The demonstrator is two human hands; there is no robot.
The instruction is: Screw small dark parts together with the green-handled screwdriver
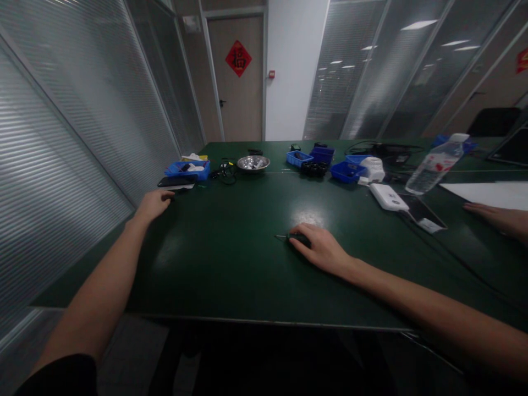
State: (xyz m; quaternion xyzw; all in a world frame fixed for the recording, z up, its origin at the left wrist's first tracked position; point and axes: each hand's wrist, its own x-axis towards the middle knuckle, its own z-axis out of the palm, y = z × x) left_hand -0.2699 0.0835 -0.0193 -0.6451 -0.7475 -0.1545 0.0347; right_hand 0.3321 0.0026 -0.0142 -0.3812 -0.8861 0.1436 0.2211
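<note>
Screwdriver, apparently (301, 239): on tabletop (218, 258), right-front of metal bowl (253, 169); right hand (324, 248), grip curled round handle. Left hand (153, 205): left-front of bowl, grip unclear. Step, seemingly: taking hold; lifting calls for firmer fingers.

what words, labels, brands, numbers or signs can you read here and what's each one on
"福": red diamond sign on the door
Too blurred to read: red print on the bottle
Too small to read: mark on the white device
Too blurred and cut off: red sign at the right edge
</note>
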